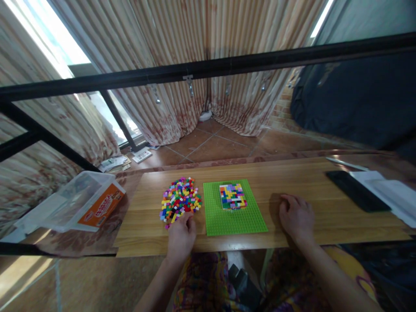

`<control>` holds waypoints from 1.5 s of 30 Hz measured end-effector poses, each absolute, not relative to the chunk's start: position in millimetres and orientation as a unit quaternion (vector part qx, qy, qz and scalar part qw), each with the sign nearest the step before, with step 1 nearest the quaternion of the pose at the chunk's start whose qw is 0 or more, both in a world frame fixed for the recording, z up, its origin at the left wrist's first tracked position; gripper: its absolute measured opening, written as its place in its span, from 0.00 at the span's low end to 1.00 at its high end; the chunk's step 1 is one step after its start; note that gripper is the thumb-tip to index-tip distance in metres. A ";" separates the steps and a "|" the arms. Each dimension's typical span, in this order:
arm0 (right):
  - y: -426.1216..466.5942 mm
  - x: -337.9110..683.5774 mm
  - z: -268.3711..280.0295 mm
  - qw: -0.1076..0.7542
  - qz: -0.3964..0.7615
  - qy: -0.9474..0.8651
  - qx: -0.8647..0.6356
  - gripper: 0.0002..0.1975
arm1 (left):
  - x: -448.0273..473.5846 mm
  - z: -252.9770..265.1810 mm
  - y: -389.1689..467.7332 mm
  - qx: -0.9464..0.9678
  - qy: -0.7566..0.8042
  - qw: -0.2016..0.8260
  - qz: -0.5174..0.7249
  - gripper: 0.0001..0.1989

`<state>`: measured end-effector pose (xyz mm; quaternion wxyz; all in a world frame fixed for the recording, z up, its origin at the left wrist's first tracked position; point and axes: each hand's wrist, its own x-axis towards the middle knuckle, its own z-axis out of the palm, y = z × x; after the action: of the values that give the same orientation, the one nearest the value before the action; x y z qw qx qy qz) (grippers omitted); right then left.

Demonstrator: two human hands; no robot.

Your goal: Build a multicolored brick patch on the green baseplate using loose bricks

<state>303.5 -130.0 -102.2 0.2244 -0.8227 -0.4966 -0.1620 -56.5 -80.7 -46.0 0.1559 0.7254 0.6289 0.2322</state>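
My left hand (182,236) is at the near edge of a heap of small multicoloured toy bricks (182,197). Its thumb and fingers are drawn together in a pinch; whatever may be between them is too small to make out. Right of the heap lies a green studded baseplate (235,225). A roughly square block of many-coloured bricks (233,196) sits on the plate, toward its far side. My right hand (296,219) rests on the wooden table to the right of the plate, fingers loosely bent and apart, with nothing visible in it.
A clear plastic box (78,197) with an orange label stands left of the wooden table (139,234). At the table's right end lie a dark flat object (355,190) and white papers (386,195). A black metal bar (208,68) crosses before the curtains.
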 end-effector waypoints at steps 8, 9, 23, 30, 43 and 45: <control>-130.0 302.0 -102.0 0.230 -0.169 -0.492 -0.823 0.14 | -53.4 -47.0 -81.0 0.693 0.655 0.172 0.249 0.11; -129.8 301.8 -101.7 0.231 -0.170 -0.492 -0.822 0.14 | -53.5 -46.9 -80.7 0.686 0.660 0.173 0.252 0.10; -128.8 300.0 -99.3 0.242 -0.158 -0.484 -0.826 0.14 | 0.0 -27.4 -73.2 0.707 0.528 0.327 0.337 0.11; -128.3 299.5 -98.4 0.245 -0.147 -0.482 -0.828 0.14 | 31.7 -34.0 -57.1 0.634 0.490 0.443 0.402 0.10; -127.7 296.9 -94.8 0.250 -0.130 -0.475 -0.833 0.14 | 41.7 -28.7 -54.8 0.801 0.429 0.266 0.322 0.11; -127.8 296.5 -94.6 0.250 -0.130 -0.476 -0.833 0.14 | 43.2 -27.9 -54.1 0.814 0.423 0.255 0.307 0.12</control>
<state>296.5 -127.8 -94.6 0.2497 -0.8331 -0.4759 -0.1304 43.2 -54.1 -27.9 0.2553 0.8137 0.4227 0.3067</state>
